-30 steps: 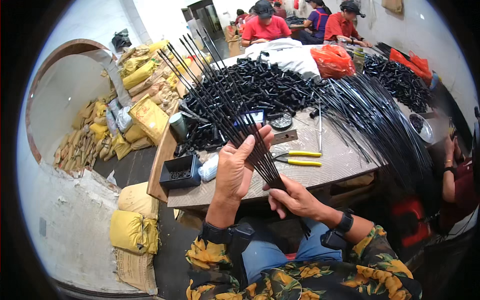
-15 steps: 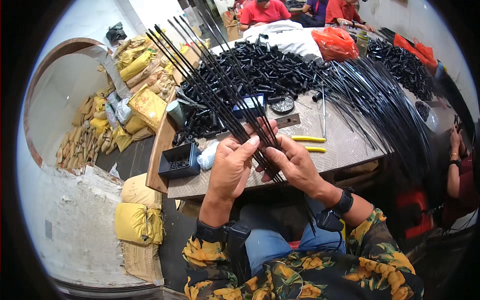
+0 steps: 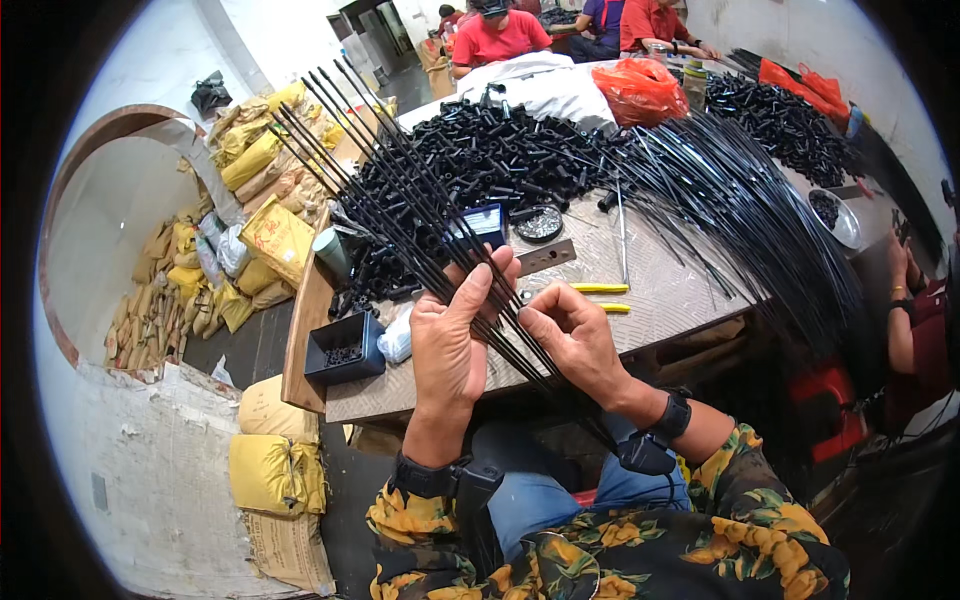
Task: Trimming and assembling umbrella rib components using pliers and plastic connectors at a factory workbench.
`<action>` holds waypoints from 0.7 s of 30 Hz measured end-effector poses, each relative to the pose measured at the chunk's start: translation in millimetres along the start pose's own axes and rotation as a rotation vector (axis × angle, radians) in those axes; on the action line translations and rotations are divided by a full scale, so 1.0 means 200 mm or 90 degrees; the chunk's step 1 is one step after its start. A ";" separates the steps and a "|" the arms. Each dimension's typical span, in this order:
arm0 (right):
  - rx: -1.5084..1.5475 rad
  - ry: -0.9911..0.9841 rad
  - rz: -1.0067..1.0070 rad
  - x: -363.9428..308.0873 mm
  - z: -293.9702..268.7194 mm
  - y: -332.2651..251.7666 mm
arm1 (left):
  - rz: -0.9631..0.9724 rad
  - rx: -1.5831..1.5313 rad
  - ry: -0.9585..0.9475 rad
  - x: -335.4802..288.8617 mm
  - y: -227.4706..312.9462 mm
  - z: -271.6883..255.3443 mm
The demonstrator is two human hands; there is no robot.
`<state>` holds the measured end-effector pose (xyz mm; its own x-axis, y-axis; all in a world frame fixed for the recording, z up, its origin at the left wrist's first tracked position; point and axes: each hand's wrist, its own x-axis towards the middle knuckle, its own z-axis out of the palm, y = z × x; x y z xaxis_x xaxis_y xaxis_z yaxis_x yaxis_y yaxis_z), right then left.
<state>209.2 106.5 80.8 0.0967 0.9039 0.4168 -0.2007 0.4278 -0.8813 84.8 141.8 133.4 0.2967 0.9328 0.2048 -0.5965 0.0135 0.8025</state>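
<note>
My left hand (image 3: 455,335) is closed round a bunch of long thin black rods (image 3: 538,368), its thumb lying across them. The rods slant from the upper left down towards my lap, their far ends fanned apart above the table. My right hand (image 3: 578,340) is beside the bunch with thumb and forefinger pinched together at its right side; what lies between those fingertips is too small to make out. Just beyond my right hand lie yellow-handled pliers (image 3: 605,288) and a metal plate with holes (image 3: 547,257).
A heap of black tubular parts (image 3: 500,150) covers the table's middle, with more long rods (image 3: 740,220) at right. Nearby stand a round tin (image 3: 540,224), a blue box (image 3: 484,220) and a dark bin (image 3: 365,362). Other people (image 3: 497,38) sit at the far side.
My right hand has drawn back from round the rods to a pinch at their right side. The rods' far ends have spread wider. The view has shifted slightly.
</note>
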 end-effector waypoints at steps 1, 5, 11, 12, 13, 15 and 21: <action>-0.021 -0.019 -0.005 0.00 -0.01 -0.01 | 0.020 0.048 0.034 0.01 -0.01 0.00; -0.009 -0.050 0.038 0.06 -0.05 -0.06 | 0.045 0.077 0.094 0.02 -0.03 0.01; -0.387 0.038 -0.219 0.70 -0.30 -0.16 | 0.087 0.137 0.213 -0.05 0.05 -0.02; -0.475 0.101 -0.290 0.70 -0.45 -0.38 | 0.103 0.104 0.174 -0.02 0.03 0.04; -0.503 0.137 -0.347 0.79 -0.43 -0.31 | 0.126 0.085 0.185 -0.06 0.08 -0.07; -0.601 0.170 -0.332 0.73 -0.72 -0.38 | 0.123 0.006 0.120 -0.06 0.09 -0.01; -1.078 0.091 -0.001 0.51 -1.21 0.18 | 0.014 0.040 0.031 -0.09 0.12 -0.02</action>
<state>447.3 213.6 36.8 0.1946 0.8557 0.4794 0.9787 -0.1370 -0.1527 62.8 126.3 146.2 0.2471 0.9489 0.1962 -0.5539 -0.0278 0.8321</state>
